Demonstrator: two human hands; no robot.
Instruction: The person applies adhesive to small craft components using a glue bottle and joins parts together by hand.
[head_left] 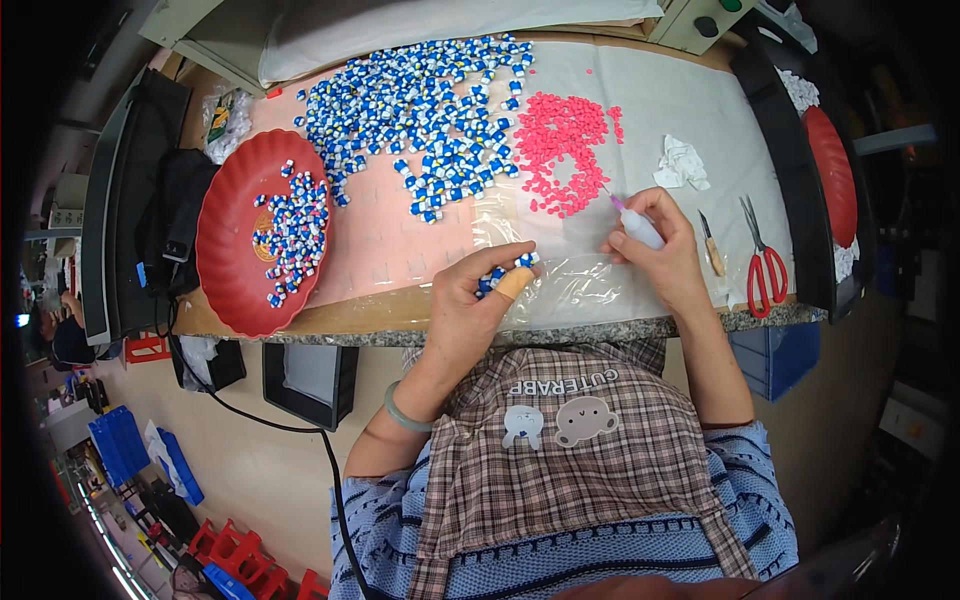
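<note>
Between the fingers of my left hand (474, 285) are a few small blue-and-white pieces (491, 280), one of them held out at the fingertips. A tan finger cover wraps the thumb. My right hand (657, 240) grips a small white squeeze bottle (641, 228) with a thin purple needle tip. That tip points at the edge of a patch of small flat pink pieces (565, 125) spread on the white sheet. A large spread of blue-and-white pieces (410, 110) with yellow bits lies farther left.
On the left stands a red scalloped dish (225, 250) with more finished-looking pieces showing pink spots. Right of my hand lie crumpled white tissue (681, 163), a slim pointed tool (712, 246) and red-handled scissors (768, 270). A black tray (800, 190) borders the table's right side.
</note>
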